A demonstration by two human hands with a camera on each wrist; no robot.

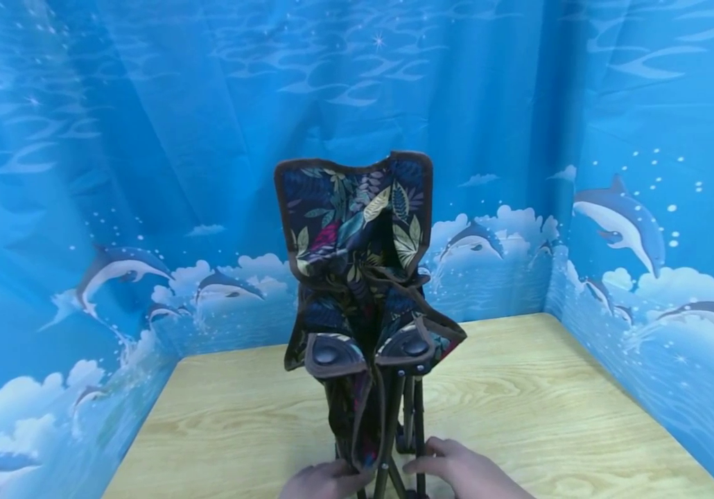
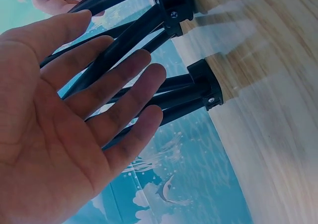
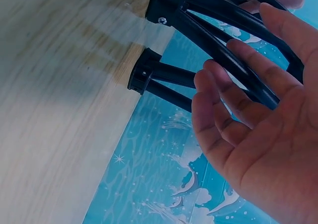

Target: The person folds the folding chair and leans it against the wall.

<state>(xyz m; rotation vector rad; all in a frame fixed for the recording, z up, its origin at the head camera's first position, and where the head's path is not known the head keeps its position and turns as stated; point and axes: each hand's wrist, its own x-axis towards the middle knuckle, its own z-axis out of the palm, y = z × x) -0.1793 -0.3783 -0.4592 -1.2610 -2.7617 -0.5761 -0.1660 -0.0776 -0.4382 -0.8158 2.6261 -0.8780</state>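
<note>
A folding chair [image 1: 357,222] with a dark leaf-print fabric seat stands half folded on the table, its fabric bunched upward. Two fabric corners with round black caps [image 1: 416,346] face me. Below them, dark metal legs [image 1: 384,443] cross and meet in black plastic feet [image 2: 203,85]. Low on the left side is my left hand [image 1: 326,482], palm toward the legs, its fingers spread and nearly straight against the tubes. On the other side my right hand [image 1: 459,468] lies at a leg tube [image 3: 228,55], its fingers loosely bent and fingertips right at the tube.
The chair stands on a light wood-grain table [image 1: 226,409]. Blue curtains [image 1: 207,138] printed with dolphins and clouds hang behind the table and along both its sides.
</note>
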